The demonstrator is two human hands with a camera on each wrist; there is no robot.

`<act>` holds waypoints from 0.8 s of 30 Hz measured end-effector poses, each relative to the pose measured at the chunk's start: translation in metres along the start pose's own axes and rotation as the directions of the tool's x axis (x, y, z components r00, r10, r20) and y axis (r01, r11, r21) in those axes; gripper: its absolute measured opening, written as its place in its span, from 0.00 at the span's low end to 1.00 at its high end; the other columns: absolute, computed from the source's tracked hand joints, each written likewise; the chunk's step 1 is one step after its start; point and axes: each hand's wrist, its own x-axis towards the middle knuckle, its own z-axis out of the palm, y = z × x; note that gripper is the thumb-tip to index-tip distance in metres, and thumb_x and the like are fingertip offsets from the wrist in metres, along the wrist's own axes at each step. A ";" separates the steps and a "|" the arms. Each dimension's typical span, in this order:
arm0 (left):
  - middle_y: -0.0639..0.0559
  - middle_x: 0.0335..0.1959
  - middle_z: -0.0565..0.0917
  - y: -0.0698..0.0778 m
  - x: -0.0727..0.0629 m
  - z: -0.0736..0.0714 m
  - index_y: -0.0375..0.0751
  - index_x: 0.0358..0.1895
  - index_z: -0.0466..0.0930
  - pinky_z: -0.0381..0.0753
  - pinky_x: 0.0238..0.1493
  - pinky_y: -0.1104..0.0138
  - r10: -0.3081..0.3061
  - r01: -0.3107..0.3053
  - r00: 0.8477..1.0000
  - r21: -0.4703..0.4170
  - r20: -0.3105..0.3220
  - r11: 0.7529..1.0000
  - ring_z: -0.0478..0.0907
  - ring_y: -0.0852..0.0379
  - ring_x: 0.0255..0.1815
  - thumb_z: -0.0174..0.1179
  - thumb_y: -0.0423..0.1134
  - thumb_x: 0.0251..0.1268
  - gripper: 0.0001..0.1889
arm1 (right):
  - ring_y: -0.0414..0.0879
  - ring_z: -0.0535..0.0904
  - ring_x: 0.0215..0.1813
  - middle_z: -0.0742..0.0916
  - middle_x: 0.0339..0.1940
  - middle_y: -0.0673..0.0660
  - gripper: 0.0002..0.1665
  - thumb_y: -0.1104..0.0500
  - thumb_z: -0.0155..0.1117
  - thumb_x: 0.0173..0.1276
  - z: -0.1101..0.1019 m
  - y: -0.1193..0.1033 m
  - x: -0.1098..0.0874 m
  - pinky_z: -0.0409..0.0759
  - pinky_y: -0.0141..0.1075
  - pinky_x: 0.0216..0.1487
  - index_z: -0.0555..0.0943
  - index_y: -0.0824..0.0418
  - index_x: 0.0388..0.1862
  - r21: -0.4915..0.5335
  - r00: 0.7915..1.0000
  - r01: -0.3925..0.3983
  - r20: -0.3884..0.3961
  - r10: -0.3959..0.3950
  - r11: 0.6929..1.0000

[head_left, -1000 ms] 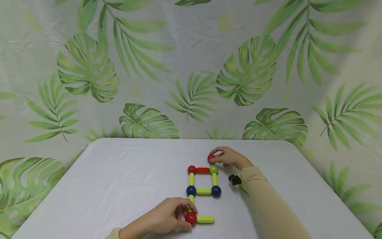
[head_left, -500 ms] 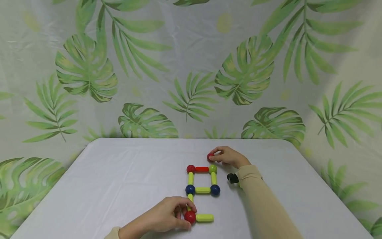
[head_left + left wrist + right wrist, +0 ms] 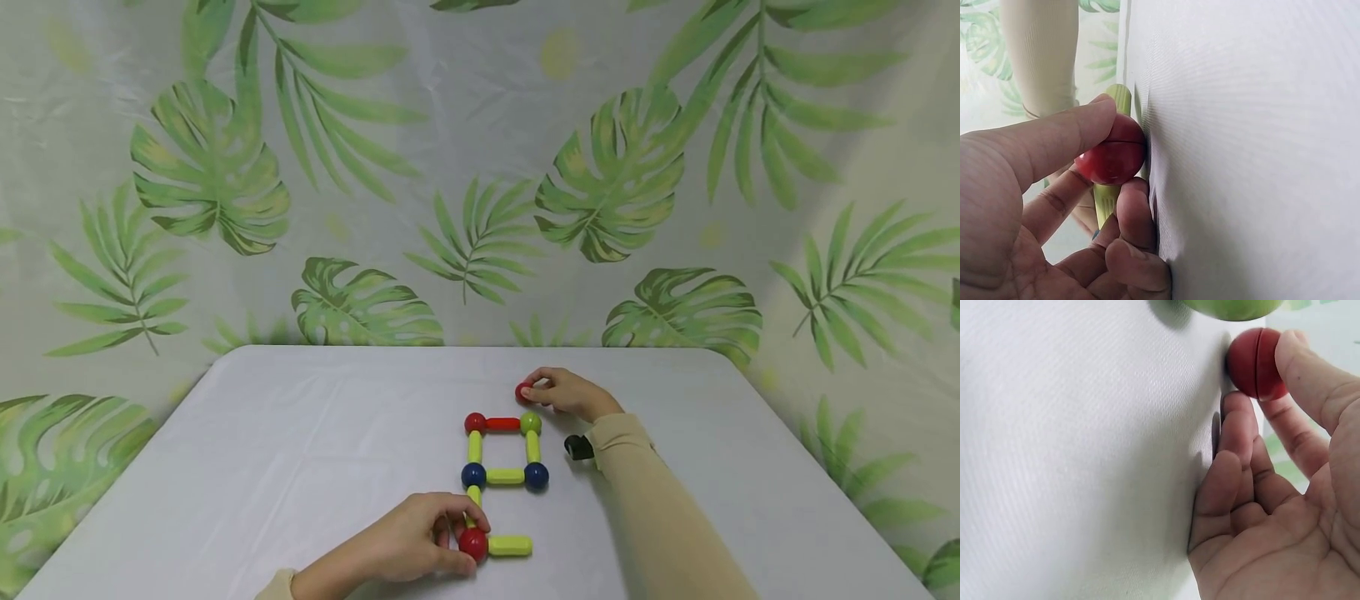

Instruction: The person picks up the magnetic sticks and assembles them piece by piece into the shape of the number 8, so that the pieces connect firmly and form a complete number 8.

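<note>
My left hand (image 3: 420, 537) grips a red ball (image 3: 473, 545) at the near corner of a shape of balls and rods flat on the table. In the left wrist view, the thumb and fingers surround this red ball (image 3: 1112, 150). A yellow-green rod (image 3: 510, 546) juts right from it; another leads up to a blue ball (image 3: 474, 475). Beyond is a square with a second blue ball (image 3: 536, 476), a green ball (image 3: 531, 423), a red ball (image 3: 476, 423) and a red rod (image 3: 502, 423). My right hand (image 3: 573, 394) pinches a separate red ball (image 3: 1257, 362) just beyond the green one.
A white cloth covers the table (image 3: 300, 450), its far edge meeting a leaf-patterned curtain (image 3: 465, 167). A small black device (image 3: 577, 447) sits by the right cuff. The right sleeve (image 3: 660, 508) crosses the table's right side.
The head view has shifted slightly, so everything sits a little farther left. Both hands keep their hold on the red balls; the right one's ball stays just beyond the green ball.
</note>
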 end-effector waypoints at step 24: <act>0.57 0.38 0.82 0.001 -0.001 0.000 0.59 0.51 0.87 0.71 0.33 0.73 -0.005 0.005 1.000 -0.009 0.002 1.000 0.74 0.60 0.33 0.78 0.38 0.63 0.16 | 0.49 0.75 0.46 0.83 0.48 0.59 0.23 0.45 0.56 0.86 0.001 -0.010 -0.005 0.72 0.36 0.46 0.79 0.65 0.56 -0.218 1.000 -0.001 -0.017 -0.003 0.976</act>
